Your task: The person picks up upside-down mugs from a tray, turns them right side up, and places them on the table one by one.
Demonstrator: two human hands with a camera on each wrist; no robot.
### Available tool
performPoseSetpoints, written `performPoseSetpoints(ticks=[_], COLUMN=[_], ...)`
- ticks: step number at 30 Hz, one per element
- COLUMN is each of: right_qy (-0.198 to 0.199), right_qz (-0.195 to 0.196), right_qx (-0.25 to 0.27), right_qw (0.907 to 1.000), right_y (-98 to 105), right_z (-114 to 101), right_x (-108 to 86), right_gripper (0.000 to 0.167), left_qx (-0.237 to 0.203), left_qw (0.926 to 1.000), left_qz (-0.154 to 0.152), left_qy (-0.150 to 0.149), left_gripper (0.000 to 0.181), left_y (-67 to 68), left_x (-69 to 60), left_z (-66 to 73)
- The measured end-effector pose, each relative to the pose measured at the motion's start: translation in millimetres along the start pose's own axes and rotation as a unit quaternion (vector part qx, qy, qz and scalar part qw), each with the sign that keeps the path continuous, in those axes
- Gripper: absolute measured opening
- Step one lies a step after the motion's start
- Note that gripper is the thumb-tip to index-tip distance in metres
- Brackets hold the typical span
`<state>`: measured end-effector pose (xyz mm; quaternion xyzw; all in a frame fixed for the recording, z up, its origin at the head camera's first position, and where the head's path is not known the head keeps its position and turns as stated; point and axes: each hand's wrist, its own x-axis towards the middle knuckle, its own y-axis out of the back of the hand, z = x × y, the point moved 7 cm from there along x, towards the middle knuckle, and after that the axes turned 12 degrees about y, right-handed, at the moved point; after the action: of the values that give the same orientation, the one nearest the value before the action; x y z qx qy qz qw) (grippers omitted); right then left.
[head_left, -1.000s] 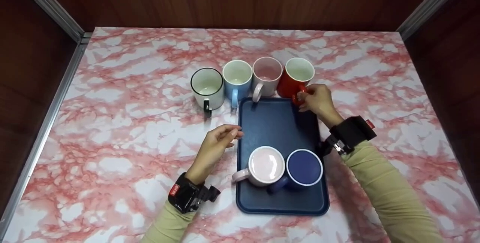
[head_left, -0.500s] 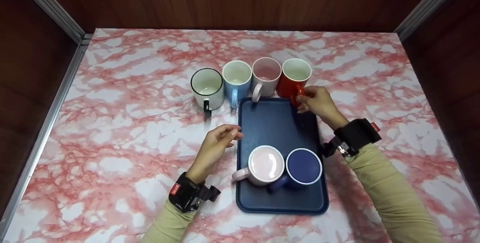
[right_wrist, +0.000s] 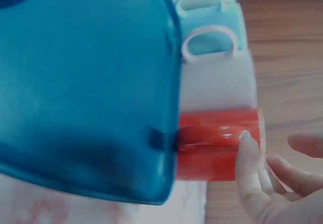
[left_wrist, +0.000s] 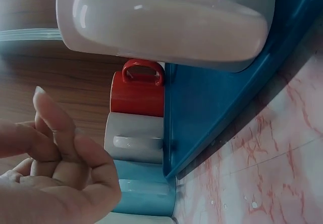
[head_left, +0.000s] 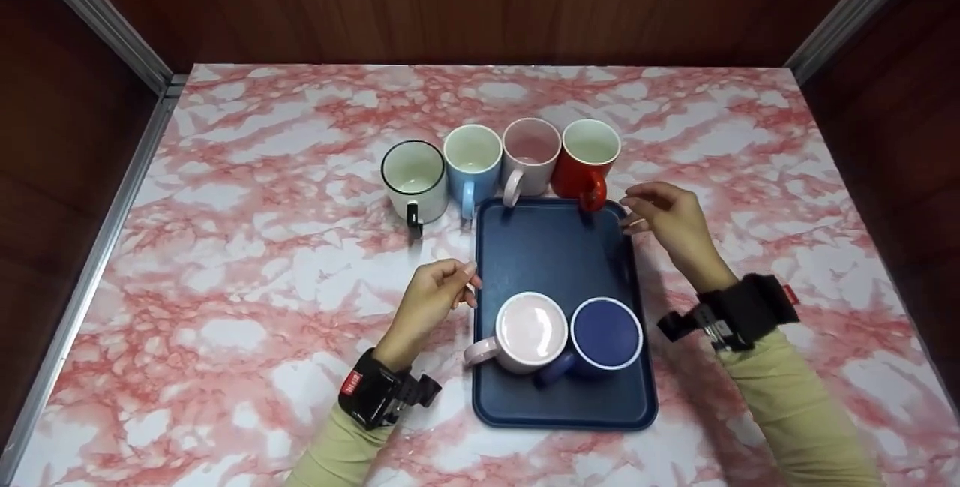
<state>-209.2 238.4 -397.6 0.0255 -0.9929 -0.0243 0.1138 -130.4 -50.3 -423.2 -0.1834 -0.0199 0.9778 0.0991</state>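
Note:
A red mug (head_left: 578, 176) with a white inside stands at the right end of a row behind the tray, its handle toward me. Just right of that handle is my right hand (head_left: 677, 230), fingers loosely bent, holding nothing. My left hand (head_left: 429, 299) hovers by the left edge of the dark blue tray (head_left: 555, 247), fingers relaxed and nothing in them. On the tray's near half sit a pale pink mug (head_left: 532, 332), handle to the left, and a dark blue mug (head_left: 607, 334), handle toward the lower left. The pink mug looms large in the left wrist view.
Left of the red mug stand a pink mug (head_left: 531, 157), a light blue mug (head_left: 472, 164) and a white mug (head_left: 415, 179) with black rim and handle. They line up behind the tray on a red-and-white marbled table (head_left: 225, 262). Dark wood panels (head_left: 480, 7) enclose the table.
My right hand has let go of the red mug's handle and drawn back to the right. The red mug has shifted slightly left, close against the pink one. My left hand has barely moved.

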Motion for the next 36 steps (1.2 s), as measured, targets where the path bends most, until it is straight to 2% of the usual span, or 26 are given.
performPoseSetpoints(ticks=[2,3,7,11,16,20,25,28,30,32,36], right_qy=[0.018,0.02,0.047,0.096,0.188,0.247,0.317,0.371,0.417,0.466,0.558], right_qz=[0.002,0.008,0.03,0.063,0.069,0.058,0.027,-0.004,-0.026,-0.045,-0.078], right_qx=[0.003,-0.021,-0.039,-0.006,0.075,0.084,0.063,0.044,0.019,-0.024,-0.117], right_qw=[0.9998,0.9995,0.9977,0.9934,0.9769,0.9636,0.946,0.9274,0.9082,0.8831,0.8182], right_y=[2,2,4,4,0,-5,-18,-30,-42,-54,-79], right_z=[-7,-13,-24,-37,-62,-83,-104,-115,-123,-132,-146], right_x=[-7.9,-12.7,-27.4,-38.5,-52.6,-65.5,-84.3,-97.2,-105.8,-115.0,-134.5], right_gripper=[0.014,0.015,0.014,0.013,0.018,0.016,0.014,0.015,0.017,0.02,0.021], left_qx=[0.005,0.006,0.004,0.012,0.047,0.055,0.061,0.059,0.055,0.051,0.046], left_qw=[1.0,1.0,0.9998,0.9998,0.9988,0.9983,0.998,0.9982,0.9984,0.9986,0.9989], left_qz=[-0.002,-0.005,-0.017,-0.016,0.006,0.009,0.007,0.004,0.003,0.0,-0.004], left_qy=[0.003,0.004,-0.001,-0.01,-0.012,-0.016,-0.014,-0.012,-0.011,-0.011,-0.01], left_gripper=[0.024,0.025,0.025,0.022,0.022,0.025,0.028,0.03,0.031,0.032,0.032], left_y=[-1.0,-1.7,-4.1,-1.8,7.5,13.1,15.3,14.9,14.2,13.2,11.5], left_x=[-0.3,-0.3,-0.1,-2.0,-7.6,-11.4,-11.8,-11.4,-11.1,-10.8,-9.9], left_z=[-1.0,-1.5,-3.7,-5.2,-5.6,-4.0,-5.2,-6.5,-7.1,-7.8,-10.3])
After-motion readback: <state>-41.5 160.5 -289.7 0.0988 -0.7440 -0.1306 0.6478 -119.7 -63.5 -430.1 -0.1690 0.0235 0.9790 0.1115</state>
